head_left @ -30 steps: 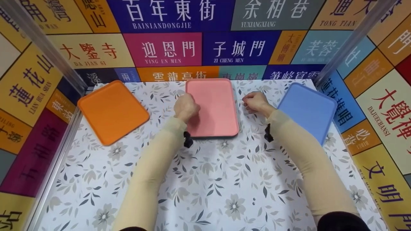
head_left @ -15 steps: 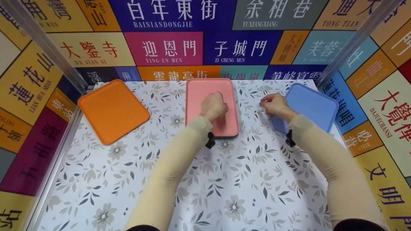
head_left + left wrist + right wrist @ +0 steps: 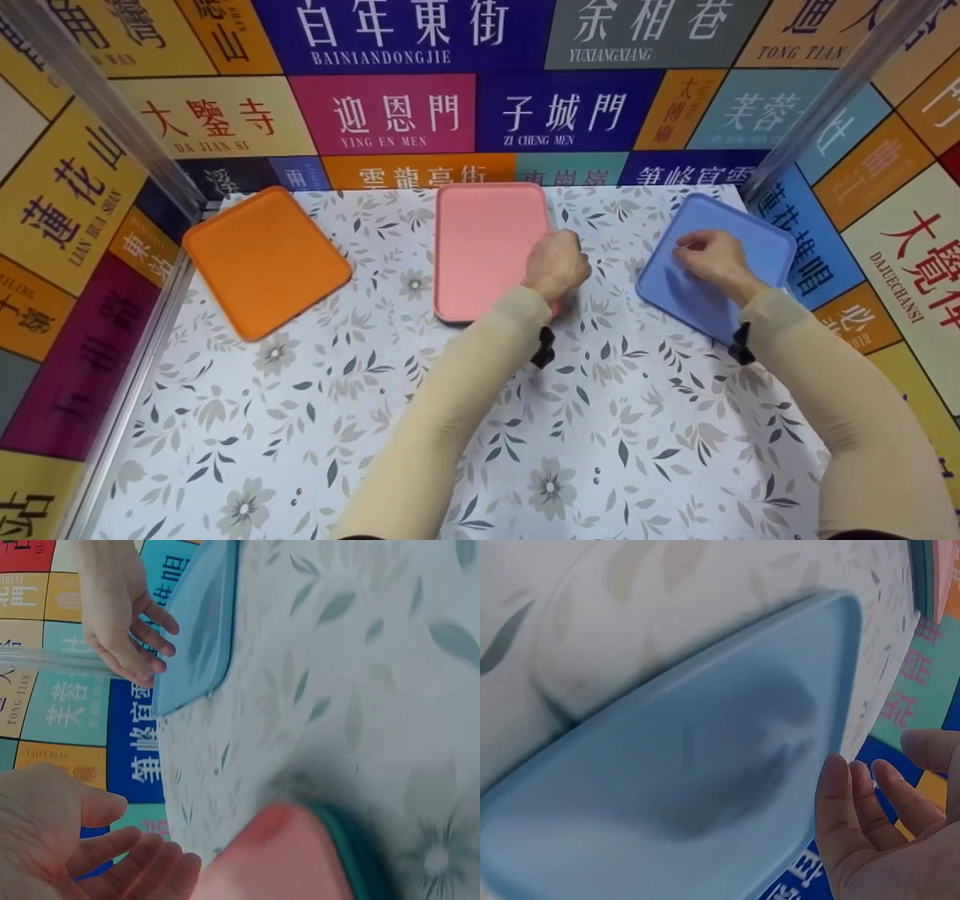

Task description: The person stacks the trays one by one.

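In the head view my left hand [image 3: 556, 264] is over the right edge of the pink tray [image 3: 480, 240]. Its fingers are loosely bent and hold nothing, as the left wrist view shows. Beneath the pink tray the rim of a teal one [image 3: 352, 847] shows. My right hand [image 3: 716, 259] hovers above the blue tray [image 3: 690, 304], casting a shadow on it. In the right wrist view its fingers [image 3: 836, 799] are relaxed with nothing between them.
An orange tray [image 3: 266, 262] lies turned at an angle on the left. A white leaf-patterned cloth [image 3: 315, 420] covers the table. Printed panels [image 3: 382, 112] stand at the back and both sides, with clear posts [image 3: 810, 112] at the back corners.
My left hand has moved right, from the pink tray's left side across to its right edge. My right hand has also gone right, from between the trays to above the blue tray.
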The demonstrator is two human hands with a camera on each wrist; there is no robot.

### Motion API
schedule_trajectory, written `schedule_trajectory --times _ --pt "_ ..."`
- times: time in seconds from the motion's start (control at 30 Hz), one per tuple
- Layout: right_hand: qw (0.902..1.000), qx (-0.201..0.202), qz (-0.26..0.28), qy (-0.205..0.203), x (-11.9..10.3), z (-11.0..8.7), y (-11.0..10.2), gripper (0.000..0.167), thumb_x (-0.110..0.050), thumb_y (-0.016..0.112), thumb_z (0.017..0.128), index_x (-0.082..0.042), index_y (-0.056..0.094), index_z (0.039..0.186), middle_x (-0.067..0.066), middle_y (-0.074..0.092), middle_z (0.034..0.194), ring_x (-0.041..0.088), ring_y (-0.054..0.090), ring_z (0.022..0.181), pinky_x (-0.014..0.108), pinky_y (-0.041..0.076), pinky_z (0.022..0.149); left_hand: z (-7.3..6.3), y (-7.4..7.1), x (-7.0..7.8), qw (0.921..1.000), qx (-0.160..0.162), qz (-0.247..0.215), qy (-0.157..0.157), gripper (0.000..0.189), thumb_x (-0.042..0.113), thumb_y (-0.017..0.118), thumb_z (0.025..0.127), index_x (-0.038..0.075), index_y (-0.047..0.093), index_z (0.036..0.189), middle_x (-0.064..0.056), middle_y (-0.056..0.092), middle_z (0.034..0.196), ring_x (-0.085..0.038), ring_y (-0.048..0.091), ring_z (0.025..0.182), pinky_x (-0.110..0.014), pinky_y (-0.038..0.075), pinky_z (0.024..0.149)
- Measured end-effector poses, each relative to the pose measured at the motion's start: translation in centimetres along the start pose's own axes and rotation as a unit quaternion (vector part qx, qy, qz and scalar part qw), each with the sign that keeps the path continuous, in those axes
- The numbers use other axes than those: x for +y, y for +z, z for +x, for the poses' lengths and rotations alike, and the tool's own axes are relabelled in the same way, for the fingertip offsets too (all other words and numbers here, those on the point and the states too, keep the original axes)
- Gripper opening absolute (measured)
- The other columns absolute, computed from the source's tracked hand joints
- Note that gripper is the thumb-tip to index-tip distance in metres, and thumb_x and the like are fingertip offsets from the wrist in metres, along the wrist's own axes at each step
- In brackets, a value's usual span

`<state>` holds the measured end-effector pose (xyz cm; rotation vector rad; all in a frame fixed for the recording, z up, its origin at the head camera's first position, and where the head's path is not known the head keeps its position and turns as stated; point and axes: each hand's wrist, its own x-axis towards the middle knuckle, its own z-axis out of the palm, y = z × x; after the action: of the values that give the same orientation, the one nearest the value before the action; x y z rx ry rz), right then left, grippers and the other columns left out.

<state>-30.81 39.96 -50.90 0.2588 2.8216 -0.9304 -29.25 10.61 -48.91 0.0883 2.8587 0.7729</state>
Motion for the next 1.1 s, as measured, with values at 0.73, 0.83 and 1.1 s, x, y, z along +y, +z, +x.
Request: schedule_trajectory --times 0.73,0.83,1.1 --pt "0.9737 0.031 0.132 0.183 11.4 -2.8 -6.7 0.057 -0.034 0.077 0.106 -0.005 0.061 0.152 -0.02 0.062 0.097 -0.001 0.071 0.092 0.02 0.067 0.088 -0.3 5.3 2.6 0.9956 -0.025 -0.09 -0.006 0.035 0.02 0.07 0.101 0.019 0.081 0.134 0.0 0.082 0.132 -0.02 0.077 0.127 -0.032 0.062 0.108" --pt "0.964 0.04 0.157 0.211 12.0 -2.8 -7.0 0.05 -0.033 0.08 0.104 -0.012 0.063 0.145 -0.01 0.063 0.112 0.004 0.069 0.099 0.021 0.067 0.089 -0.1 5.7 2.8 0.9926 -0.025 -0.114 -0.032 0.041 0.02 0.07 0.1 0.021 0.079 0.14 0.0 0.081 0.138 -0.021 0.076 0.131 -0.033 0.063 0.109" --pt "0.9477 0.015 0.162 0.275 12.9 -3.0 -7.3 0.032 -0.039 0.079 0.103 -0.028 0.057 0.124 0.007 0.061 0.136 0.011 0.073 0.094 0.038 0.061 0.109 0.1 7.4 4.2 0.9819 -0.049 -0.162 -0.086 0.051 0.025 0.069 0.102 0.03 0.071 0.153 0.006 0.076 0.149 -0.018 0.073 0.137 -0.032 0.06 0.114"
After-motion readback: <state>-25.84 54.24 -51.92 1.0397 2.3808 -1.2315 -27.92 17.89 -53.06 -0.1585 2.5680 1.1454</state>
